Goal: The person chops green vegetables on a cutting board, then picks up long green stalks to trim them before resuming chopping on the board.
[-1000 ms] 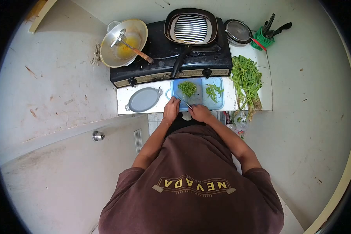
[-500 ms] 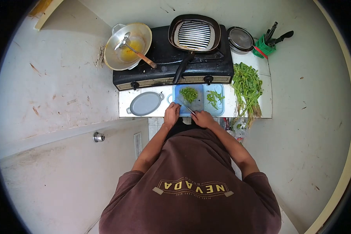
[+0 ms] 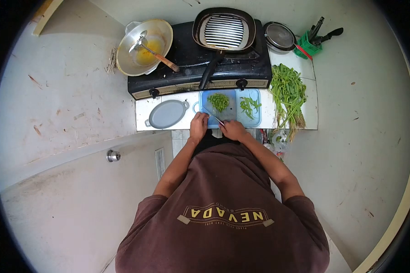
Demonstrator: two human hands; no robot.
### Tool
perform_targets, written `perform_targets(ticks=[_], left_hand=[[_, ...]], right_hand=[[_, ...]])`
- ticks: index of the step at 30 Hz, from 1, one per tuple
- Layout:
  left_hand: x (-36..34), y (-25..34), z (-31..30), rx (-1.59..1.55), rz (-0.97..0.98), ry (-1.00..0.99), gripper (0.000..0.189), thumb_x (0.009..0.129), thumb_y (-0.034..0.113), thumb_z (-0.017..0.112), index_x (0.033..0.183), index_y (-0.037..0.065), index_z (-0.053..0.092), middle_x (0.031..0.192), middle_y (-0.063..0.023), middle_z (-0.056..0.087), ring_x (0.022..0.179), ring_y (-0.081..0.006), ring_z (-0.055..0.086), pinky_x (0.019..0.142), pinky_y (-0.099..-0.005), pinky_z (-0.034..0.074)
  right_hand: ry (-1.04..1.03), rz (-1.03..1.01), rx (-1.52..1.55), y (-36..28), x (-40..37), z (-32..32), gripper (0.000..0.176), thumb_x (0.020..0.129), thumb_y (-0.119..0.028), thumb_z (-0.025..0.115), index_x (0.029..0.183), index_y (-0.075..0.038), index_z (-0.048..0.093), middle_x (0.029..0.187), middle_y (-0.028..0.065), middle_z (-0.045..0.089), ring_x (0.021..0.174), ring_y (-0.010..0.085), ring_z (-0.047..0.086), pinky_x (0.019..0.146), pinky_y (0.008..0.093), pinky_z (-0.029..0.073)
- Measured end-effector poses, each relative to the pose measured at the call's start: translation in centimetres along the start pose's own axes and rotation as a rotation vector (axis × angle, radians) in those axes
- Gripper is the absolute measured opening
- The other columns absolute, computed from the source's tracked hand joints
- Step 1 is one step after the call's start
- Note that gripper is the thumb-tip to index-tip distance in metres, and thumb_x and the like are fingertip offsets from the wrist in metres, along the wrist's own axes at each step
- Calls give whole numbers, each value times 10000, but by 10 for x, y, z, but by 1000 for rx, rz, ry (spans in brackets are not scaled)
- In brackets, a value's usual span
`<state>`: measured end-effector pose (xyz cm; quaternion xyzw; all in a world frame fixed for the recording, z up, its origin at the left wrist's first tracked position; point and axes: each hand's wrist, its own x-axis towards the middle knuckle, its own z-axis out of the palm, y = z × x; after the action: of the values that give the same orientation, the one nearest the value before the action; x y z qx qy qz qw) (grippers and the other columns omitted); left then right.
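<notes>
A blue cutting board [image 3: 230,119] lies at the counter's front edge. On its left half sits a heap of chopped greens [image 3: 218,102]; longer green pieces [image 3: 249,107] lie on its right part. My right hand [image 3: 233,129] is closed round the handle of a knife [image 3: 217,119], whose blade points up and left over the board. At the board's lower left corner, my left hand [image 3: 199,125] is closed by the blade's side, and what its fingers hold is too small to make out.
Behind the board stands a black stove [image 3: 182,63] bearing a pan [image 3: 223,32] and a wok [image 3: 145,47] with a ladle. A grey oval plate [image 3: 167,114] is at the left. Leafy greens [image 3: 289,93], a strainer [image 3: 280,36] and a green knife basket [image 3: 308,46] are at the right.
The whole view has shifted, so the counter and stove appear slightly higher. Both hands remain at the board's front edge, and the knife is still in my right hand.
</notes>
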<state>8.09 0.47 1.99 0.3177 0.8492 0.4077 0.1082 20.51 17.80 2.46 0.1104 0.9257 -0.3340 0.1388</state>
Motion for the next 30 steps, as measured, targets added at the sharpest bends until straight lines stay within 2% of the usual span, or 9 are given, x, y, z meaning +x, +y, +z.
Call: perform_targets(ticks=[5,12,21,24,27,30], left_hand=[[2,2,-3,7,16,-14,84,928,11,620,953,21,700,868,-177,622,772,-366,650,697,-445,511],[1,0,1,-9,2,5,92,914,-1,621,945,12,706,871,-179,623,780,-383,644,718,-454,515],[0,4,0,0,-30,-3,80,909,-2,625,934,0,702,876,-192,617,804,-404,639,723,-467,512],[-1,4,0,11,-4,13,77,909,0,628,932,-2,701,875,-193,616,806,-404,640,725,-467,512],[0,4,1,7,11,29,75,910,1,628,934,-2,699,873,-197,614,808,-407,639,726,-465,513],[-1,4,0,-15,-25,0,72,916,2,623,934,-6,692,876,-199,617,812,-410,638,728,-466,514]], right_hand=[[-17,4,0,4,-12,-1,491,1023,-424,513,966,32,685,809,286,690,800,475,691,765,556,558],[-3,30,1,3,-9,4,474,1024,-408,516,970,32,685,803,284,690,776,480,688,745,562,558],[70,-38,-20,-7,-8,1,470,1025,-404,518,968,30,689,794,279,690,770,469,692,727,549,564],[-32,38,-20,-8,-11,-2,477,1025,-411,494,985,11,712,877,253,724,860,451,709,802,543,570],[27,-7,-24,-8,-6,2,477,1023,-409,515,968,31,691,795,271,694,787,465,697,742,548,566],[20,-23,-81,-7,1,5,484,1022,-413,511,957,30,695,805,270,698,796,464,698,751,547,567]])
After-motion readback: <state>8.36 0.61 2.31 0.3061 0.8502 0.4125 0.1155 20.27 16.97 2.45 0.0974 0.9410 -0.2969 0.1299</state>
